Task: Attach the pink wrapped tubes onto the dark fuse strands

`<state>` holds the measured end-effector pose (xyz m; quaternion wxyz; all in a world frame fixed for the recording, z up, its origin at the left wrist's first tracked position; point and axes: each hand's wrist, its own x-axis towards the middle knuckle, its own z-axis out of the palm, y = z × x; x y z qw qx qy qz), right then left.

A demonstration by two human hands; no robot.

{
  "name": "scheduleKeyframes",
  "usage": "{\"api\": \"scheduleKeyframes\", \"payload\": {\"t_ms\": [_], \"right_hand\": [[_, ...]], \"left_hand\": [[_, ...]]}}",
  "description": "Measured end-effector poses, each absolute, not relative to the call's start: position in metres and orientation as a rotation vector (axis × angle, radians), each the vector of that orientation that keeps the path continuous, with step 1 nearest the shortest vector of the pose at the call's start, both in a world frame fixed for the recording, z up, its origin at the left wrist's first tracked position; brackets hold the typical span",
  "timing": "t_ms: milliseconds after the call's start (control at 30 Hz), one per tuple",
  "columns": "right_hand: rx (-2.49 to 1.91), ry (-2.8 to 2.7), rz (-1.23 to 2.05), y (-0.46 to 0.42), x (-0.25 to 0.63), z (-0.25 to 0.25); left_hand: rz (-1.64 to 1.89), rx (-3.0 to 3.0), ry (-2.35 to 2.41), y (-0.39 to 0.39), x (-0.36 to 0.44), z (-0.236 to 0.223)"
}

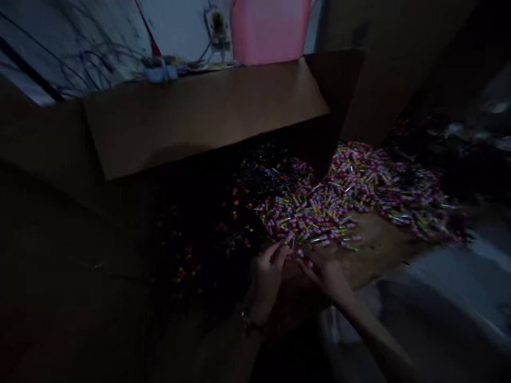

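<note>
I am looking down through the head camera at a dim scene, with both hands working close together just below the centre of the frame. The left hand point(268, 272), a band point(249, 322) circling its wrist, is curling its fingers beside some small pink-and-white pieces; the right hand point(328, 272) is reaching in from the lower right, its fingertips bending toward the same spot. In this gloom I am not able to tell whether either is pinching a piece. The small colourful tubes point(315, 213) are lying in a heap from the centre to the right of the frame, spilling over a brown worktop point(373, 234). Orange and yellow bits point(235, 203) are dotting the dark area left of the heap. Above, a cardboard flap point(207, 111) is slanting across the frame, with a pink container point(271, 32) standing behind it, right of a wall socket point(218, 26). Cables point(93, 64) are trailing at upper left.
</note>
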<state>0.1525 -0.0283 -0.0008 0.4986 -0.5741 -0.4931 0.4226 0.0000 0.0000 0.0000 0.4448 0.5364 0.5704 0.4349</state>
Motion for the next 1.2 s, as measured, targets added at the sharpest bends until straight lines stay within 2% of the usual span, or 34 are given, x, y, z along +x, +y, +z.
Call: {"api": "scheduleKeyframes", "payload": {"t_ms": [167, 333, 533, 800, 1000, 1200], "right_hand": [[-1.395, -0.947, 1.148, -0.032, 0.158, -0.023], [-1.34, -0.879, 1.262, -0.037, 0.149, -0.024], [-1.45, -0.823, 1.078, -0.036, 0.192, -0.029], [-1.606, -0.942, 0.522, -0.042, 0.216, -0.058], [-1.651, -1.059, 0.441, -0.03, 0.242, -0.058], [-1.572, -0.957, 0.516, -0.019, 0.249, -0.047]], "left_hand": [[0.94, 1.57, 1.548, -0.023, 0.008, -0.005], [0.807, 1.914, 1.423, -0.044, 0.027, -0.003], [0.62, 2.216, 1.413, -0.024, 0.045, -0.012], [0.663, 2.416, 1.311, 0.035, 0.095, -0.03], [0.79, 2.277, 1.206, 0.033, 0.087, -0.047], [1.148, 1.923, 1.223, 0.028, 0.087, -0.049]]}}
